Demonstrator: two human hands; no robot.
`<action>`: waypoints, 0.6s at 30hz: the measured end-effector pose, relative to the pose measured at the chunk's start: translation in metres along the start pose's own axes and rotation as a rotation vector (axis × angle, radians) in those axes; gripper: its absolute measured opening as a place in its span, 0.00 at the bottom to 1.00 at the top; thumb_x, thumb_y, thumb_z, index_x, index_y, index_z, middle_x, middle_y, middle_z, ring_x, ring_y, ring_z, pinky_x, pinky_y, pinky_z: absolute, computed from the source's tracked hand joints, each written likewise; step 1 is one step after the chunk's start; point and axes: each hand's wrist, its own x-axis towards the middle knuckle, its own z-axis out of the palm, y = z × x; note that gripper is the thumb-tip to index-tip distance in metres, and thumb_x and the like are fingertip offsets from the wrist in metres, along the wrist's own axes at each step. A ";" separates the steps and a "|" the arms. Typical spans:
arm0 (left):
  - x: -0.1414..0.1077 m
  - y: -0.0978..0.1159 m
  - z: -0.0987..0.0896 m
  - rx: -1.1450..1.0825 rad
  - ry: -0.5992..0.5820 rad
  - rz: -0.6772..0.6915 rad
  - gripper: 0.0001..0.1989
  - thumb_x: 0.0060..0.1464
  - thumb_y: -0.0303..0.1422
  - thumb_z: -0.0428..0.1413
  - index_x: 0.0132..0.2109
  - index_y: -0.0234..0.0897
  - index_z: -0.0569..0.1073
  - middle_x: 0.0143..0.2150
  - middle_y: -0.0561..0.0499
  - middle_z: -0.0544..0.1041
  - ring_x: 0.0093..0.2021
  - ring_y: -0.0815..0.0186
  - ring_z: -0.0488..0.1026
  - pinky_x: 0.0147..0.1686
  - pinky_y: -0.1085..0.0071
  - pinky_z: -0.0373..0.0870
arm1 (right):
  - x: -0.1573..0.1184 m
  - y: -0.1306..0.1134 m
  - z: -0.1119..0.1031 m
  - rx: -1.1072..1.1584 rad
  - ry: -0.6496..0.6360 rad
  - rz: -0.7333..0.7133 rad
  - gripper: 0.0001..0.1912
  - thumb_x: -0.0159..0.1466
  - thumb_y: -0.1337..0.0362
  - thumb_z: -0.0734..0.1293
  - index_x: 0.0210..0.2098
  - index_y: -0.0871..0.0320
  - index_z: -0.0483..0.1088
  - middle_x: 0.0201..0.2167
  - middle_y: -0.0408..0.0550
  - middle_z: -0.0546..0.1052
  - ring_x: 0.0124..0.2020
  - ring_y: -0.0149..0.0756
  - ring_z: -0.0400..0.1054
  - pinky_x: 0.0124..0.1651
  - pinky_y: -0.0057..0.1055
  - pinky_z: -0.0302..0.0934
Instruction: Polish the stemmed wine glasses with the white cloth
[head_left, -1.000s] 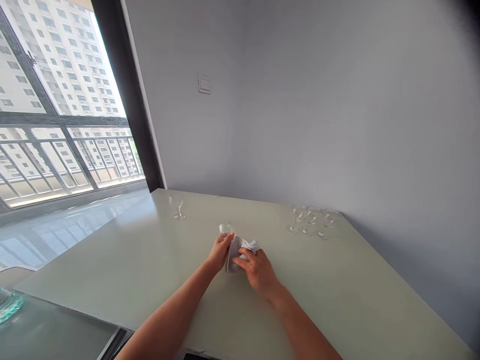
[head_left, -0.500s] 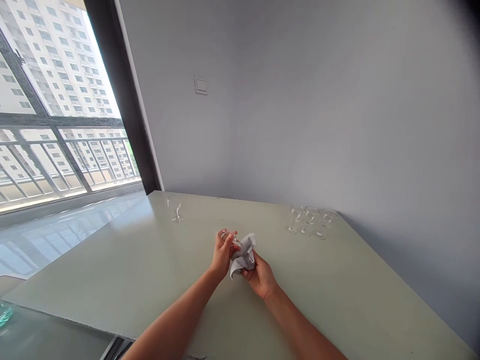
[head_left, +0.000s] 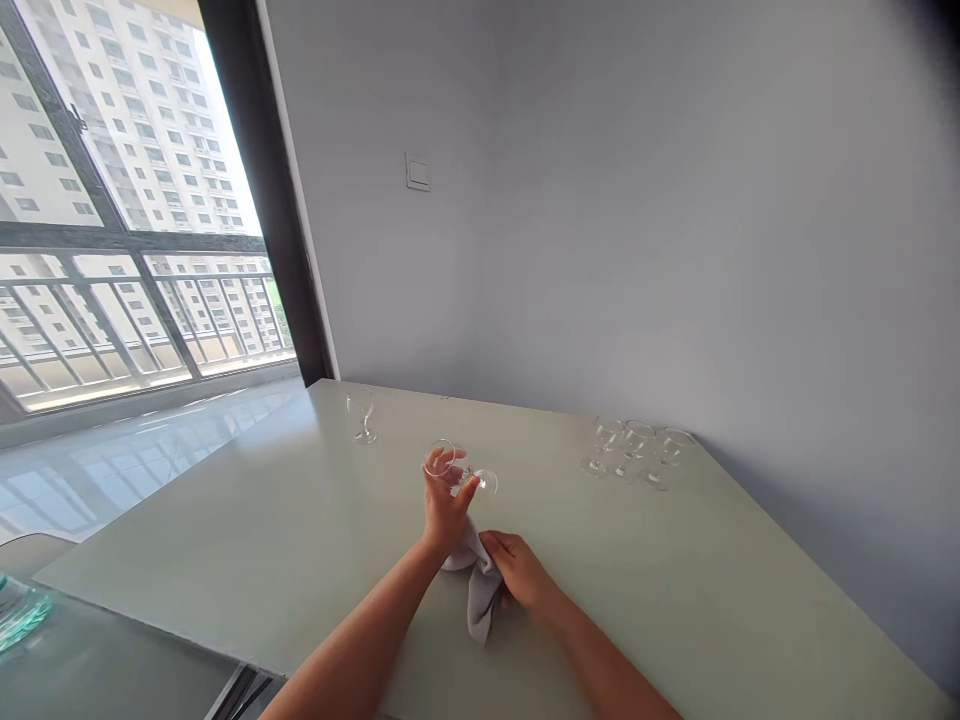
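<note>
My left hand (head_left: 448,500) is closed around a clear stemmed glass (head_left: 487,482), tilted on its side over the table. The glass's bowl points left and its round foot sticks out to the right. Just below, my right hand (head_left: 517,568) grips a grey cloth (head_left: 482,595), which hangs down in folds. Part of the cloth runs up behind my left wrist. The cloth seems apart from the glass's foot.
One stemmed glass (head_left: 364,415) stands at the table's back left. Three more glasses (head_left: 637,450) stand close together at the back right. A greenish glass dish (head_left: 21,610) shows at the lower left, by the pale table's (head_left: 300,560) edge.
The cloth has come off the glass and moved down with my right hand. My left hand has turned the glass, so its foot now shows. The view has shifted slightly left.
</note>
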 end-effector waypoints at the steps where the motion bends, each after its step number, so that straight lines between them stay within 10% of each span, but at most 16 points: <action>1: 0.001 0.000 -0.001 0.019 0.007 0.004 0.22 0.49 0.36 0.55 0.49 0.42 0.54 0.47 0.46 0.66 0.31 0.73 0.65 0.36 0.69 0.65 | 0.000 -0.003 -0.003 -0.176 0.090 -0.109 0.18 0.58 0.49 0.59 0.26 0.56 0.70 0.21 0.44 0.69 0.23 0.33 0.62 0.25 0.29 0.57; 5: -0.003 0.000 0.001 0.103 -0.008 0.031 0.24 0.48 0.35 0.55 0.49 0.42 0.53 0.46 0.46 0.66 0.31 0.73 0.65 0.36 0.68 0.65 | 0.006 -0.020 -0.019 -0.599 0.450 -0.453 0.09 0.58 0.57 0.62 0.32 0.52 0.72 0.31 0.49 0.72 0.34 0.40 0.62 0.36 0.34 0.54; 8: -0.010 0.003 0.005 0.141 -0.088 0.052 0.23 0.48 0.36 0.55 0.49 0.42 0.54 0.46 0.47 0.66 0.31 0.72 0.65 0.36 0.68 0.65 | 0.019 -0.030 -0.025 -0.769 0.417 -0.518 0.11 0.58 0.60 0.61 0.39 0.51 0.70 0.29 0.49 0.72 0.32 0.40 0.63 0.34 0.33 0.52; 13: -0.018 0.000 0.011 0.169 -0.176 -0.012 0.29 0.48 0.38 0.55 0.54 0.43 0.51 0.47 0.46 0.67 0.33 0.70 0.66 0.37 0.66 0.66 | 0.040 -0.025 -0.024 -1.018 0.247 -0.330 0.12 0.61 0.61 0.57 0.29 0.53 0.71 0.26 0.47 0.74 0.27 0.36 0.65 0.28 0.29 0.49; 18: -0.020 -0.025 0.014 0.329 -0.254 -0.136 0.30 0.49 0.40 0.53 0.56 0.42 0.51 0.50 0.45 0.64 0.36 0.68 0.66 0.36 0.67 0.66 | 0.059 -0.009 -0.056 -1.038 0.359 -0.020 0.15 0.62 0.57 0.55 0.32 0.55 0.70 0.29 0.47 0.75 0.32 0.35 0.68 0.30 0.27 0.50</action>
